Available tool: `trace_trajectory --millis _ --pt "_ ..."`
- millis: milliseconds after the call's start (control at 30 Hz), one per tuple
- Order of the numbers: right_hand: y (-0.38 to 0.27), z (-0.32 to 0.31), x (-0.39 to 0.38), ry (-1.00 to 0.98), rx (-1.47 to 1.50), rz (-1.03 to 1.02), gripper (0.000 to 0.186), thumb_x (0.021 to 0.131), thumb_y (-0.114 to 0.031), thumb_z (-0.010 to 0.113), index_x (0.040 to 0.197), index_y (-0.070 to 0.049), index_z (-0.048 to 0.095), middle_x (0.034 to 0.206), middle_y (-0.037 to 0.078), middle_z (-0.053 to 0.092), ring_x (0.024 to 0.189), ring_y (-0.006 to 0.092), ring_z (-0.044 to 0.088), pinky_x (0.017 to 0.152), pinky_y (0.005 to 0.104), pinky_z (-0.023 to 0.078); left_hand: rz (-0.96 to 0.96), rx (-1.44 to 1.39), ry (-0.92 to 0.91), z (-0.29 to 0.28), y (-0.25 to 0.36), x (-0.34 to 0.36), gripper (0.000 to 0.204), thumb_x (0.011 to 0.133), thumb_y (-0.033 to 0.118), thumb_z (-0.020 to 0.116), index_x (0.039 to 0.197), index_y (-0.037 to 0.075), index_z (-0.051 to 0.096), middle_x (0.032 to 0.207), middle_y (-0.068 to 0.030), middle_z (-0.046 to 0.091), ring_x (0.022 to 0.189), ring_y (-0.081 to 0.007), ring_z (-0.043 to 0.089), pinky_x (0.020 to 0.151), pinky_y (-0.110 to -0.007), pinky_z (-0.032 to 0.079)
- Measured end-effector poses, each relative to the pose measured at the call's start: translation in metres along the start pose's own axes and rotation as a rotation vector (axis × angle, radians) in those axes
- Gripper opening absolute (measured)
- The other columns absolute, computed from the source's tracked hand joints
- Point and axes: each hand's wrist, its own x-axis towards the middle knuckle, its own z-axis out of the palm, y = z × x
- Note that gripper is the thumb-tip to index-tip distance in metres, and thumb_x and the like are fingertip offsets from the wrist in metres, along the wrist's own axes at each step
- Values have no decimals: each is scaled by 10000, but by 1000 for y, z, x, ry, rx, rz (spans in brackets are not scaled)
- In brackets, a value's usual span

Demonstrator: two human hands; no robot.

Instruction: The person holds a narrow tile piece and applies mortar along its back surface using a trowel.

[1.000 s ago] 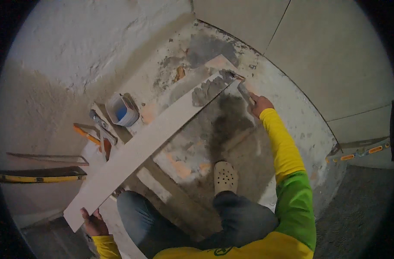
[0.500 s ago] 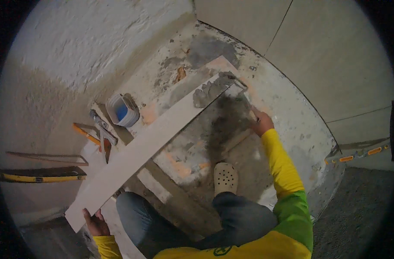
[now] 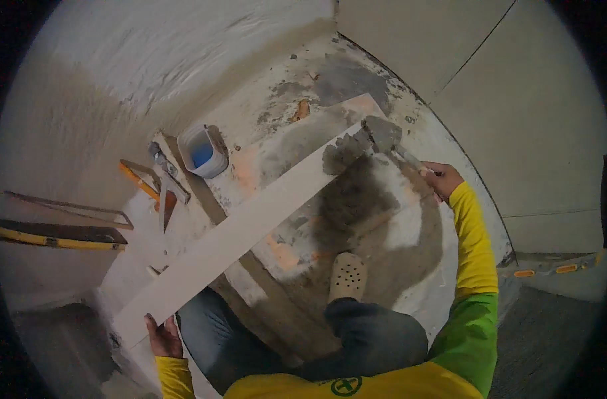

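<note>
A long, pale tile strip point(image 3: 243, 219) slants across from near left to far right, in front of my knees. My left hand point(image 3: 164, 338) grips its near end, thumb and fingers at the edge. Wet grey mortar point(image 3: 345, 151) lies in a rough heap on its far end. My right hand point(image 3: 442, 181) is closed around the handle of a trowel point(image 3: 410, 161). The trowel's blade, grey with mortar, is at the strip's far tip; whether it touches the strip I cannot tell.
A white square bucket point(image 3: 218, 159) with something blue inside stands beyond the strip. Left of it lie an orange-handled tool point(image 3: 137, 179) and a grey metal tool point(image 3: 167, 166). A yellow spirit level point(image 3: 60, 241) is at far left. My beige clog point(image 3: 348, 278) rests on the dusty floor.
My right hand has moved outward to the right with the trowel, and more of the mortar-smeared blade shows. My left hand still holds the strip's near end. The whole view has shifted slightly.
</note>
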Motion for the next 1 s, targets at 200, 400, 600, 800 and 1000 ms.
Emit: trace_trajectory --millis 200,400,600,800,1000 --pt "-61 -11 8 -135 -7 275 315 923 -354 548 1087 -106 653 661 60 587 464 159 496 409 322 419 -263 -191 -151 -38 -7 7 491 909 368 608 1235 22 488 1188 -113 561 1019 -185 595 823 -258 558" --pt "-46 24 18 -274 357 445 347 961 -384 440 961 -87 619 656 96 594 413 198 496 387 335 428 -126 -138 -11 -23 -15 1 578 926 437 551 1283 -7 457 1189 -170 564 1023 -227 599 754 -205 559" --pt "-56 7 19 -254 -140 166 337 959 -384 464 1056 -108 633 675 82 592 414 193 496 390 345 421 -124 -109 -69 -42 -16 6 548 930 389 568 1294 0 438 1229 -133 543 1062 -214 579 894 -279 519" --pt "-89 2 10 -254 -337 123 374 954 -404 461 1118 -112 627 684 99 595 460 196 545 425 345 455 -160 -257 -100 -31 -16 3 557 933 384 564 1299 -13 429 1265 -153 523 1094 -234 570 951 -321 495" --pt "-86 4 44 -161 -638 185 445 936 -434 439 1162 -94 614 807 141 657 542 225 597 506 387 505 -122 -142 -73 -37 -18 3 588 930 409 557 1308 -18 414 1233 -178 543 1106 -262 561 1002 -352 449"
